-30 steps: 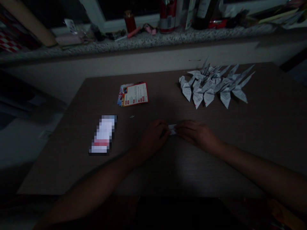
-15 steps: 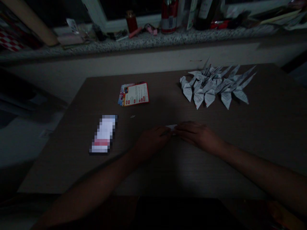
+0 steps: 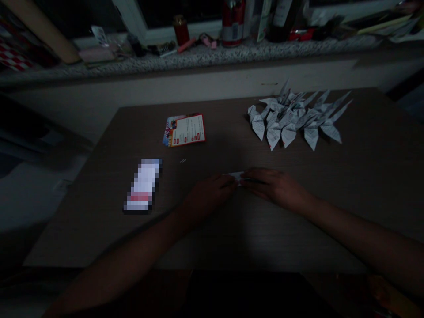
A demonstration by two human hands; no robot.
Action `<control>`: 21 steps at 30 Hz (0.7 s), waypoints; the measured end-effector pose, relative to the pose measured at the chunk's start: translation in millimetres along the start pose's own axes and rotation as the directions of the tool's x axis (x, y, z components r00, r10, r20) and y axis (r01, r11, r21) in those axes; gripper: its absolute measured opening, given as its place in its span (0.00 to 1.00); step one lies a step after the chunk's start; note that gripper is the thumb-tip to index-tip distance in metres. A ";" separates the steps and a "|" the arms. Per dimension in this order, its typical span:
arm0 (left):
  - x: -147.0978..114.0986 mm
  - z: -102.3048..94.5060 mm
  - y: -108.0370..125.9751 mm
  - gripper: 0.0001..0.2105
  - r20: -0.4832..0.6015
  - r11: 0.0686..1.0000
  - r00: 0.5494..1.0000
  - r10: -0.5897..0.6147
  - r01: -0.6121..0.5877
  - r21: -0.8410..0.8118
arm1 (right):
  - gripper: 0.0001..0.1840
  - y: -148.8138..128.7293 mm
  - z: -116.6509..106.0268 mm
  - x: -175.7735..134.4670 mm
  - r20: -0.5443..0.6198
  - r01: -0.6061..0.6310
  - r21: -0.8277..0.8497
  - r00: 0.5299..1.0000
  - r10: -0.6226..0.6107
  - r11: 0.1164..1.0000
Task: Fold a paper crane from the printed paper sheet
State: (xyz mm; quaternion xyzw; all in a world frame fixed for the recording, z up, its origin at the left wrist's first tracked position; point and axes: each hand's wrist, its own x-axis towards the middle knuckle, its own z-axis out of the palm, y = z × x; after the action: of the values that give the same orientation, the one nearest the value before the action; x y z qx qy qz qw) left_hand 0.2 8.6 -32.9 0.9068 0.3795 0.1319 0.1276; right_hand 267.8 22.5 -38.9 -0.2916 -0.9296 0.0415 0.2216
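Observation:
Between my hands, on the tabletop, is a small piece of folded white paper (image 3: 237,177), mostly covered by fingers. From the left, my left hand (image 3: 213,192) has its fingers closed on the paper's edge. On the other side my right hand (image 3: 270,183) pinches the paper, its fingers pressed together. Beyond my right hand stand several folded paper cranes (image 3: 291,119) in a tight group, made of printed paper. The light is dim, so the paper's folds are hard to make out.
A lit phone (image 3: 144,183) with a blurred screen lies to the left on the brown table (image 3: 99,212). Behind it are printed cards (image 3: 187,130) and two tiny white slivers (image 3: 183,160). A granite sill (image 3: 198,55) holds a red can (image 3: 233,24) and clutter.
Slightly more of the paper shows between my fingers. Both hands keep almost the same position, and the view has shifted a little.

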 end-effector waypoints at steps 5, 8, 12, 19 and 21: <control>0.4 0.7 -0.1 0.14 0.016 0.998 1.000 0.021 -0.022 0.059 | 0.16 0.4 -0.9 -0.4 0.015 0.006 0.016 1.000 -0.007 1.000; 1.5 -3.2 2.8 0.14 0.026 0.985 0.996 0.082 -0.085 0.148 | 0.17 1.3 -1.9 -1.8 0.024 0.061 -0.007 0.998 -0.061 0.998; 2.6 -10.8 7.3 0.14 0.032 0.974 0.993 0.115 -0.118 0.191 | 0.21 1.0 -4.8 -3.6 0.036 0.109 -0.028 0.993 -0.108 0.994; 1.0 -9.8 5.9 0.13 0.010 0.975 0.990 0.139 -0.139 0.172 | 0.21 -2.8 -3.8 -4.3 0.017 0.053 0.021 0.998 -0.054 0.998; -0.1 -8.5 4.1 0.14 0.012 0.975 0.988 0.152 -0.152 0.162 | 0.21 -3.3 -3.4 -4.0 0.022 0.043 0.020 0.999 -0.043 0.999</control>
State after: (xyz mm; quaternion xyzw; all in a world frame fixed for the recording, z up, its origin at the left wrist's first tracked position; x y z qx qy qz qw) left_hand 0.0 6.9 -23.6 0.9405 0.3185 0.1104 0.0426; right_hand 270.5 17.3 -36.7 -0.2688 -0.9376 0.0491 0.2148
